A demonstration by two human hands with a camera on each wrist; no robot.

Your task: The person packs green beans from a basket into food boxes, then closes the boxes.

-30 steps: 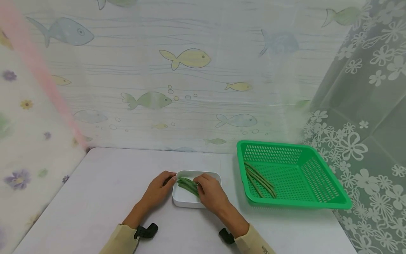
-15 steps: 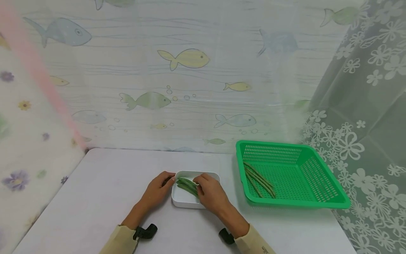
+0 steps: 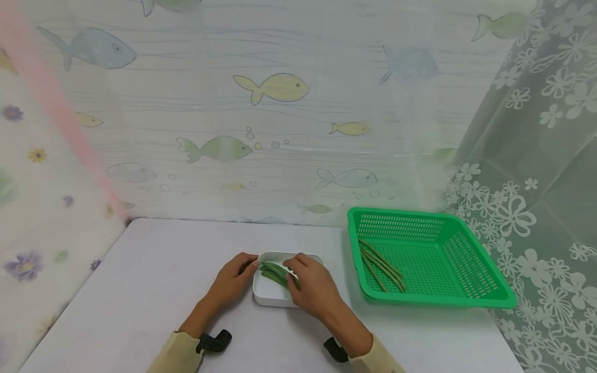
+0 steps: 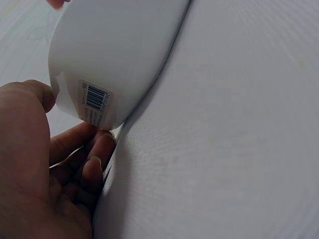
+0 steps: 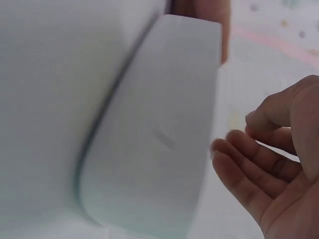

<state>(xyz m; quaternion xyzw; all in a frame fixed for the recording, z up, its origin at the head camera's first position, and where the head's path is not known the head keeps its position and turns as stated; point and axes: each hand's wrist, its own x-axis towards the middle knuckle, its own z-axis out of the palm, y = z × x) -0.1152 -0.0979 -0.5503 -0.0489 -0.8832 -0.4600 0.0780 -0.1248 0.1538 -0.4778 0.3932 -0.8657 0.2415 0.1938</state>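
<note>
A small white rectangular dish sits on the table with a bunch of green beans lying in it. My left hand grips the dish's left end; in the left wrist view the thumb is at the rim and the fingers are against the lower corner, by a barcode label. Over the dish's right part is my right hand, which overlaps the beans' right ends. The right wrist view shows its fingers loosely bent above the rim, with nothing between thumb and fingertips.
To the right stands a green slotted basket, with several long thin beans along its left side. A white cloth covers the table. Behind it hangs a curtain printed with fish, and a lace curtain is at the right.
My right hand has loosened its fingers from the beans and shifted slightly right. The left hand and the dish have stayed in place.
</note>
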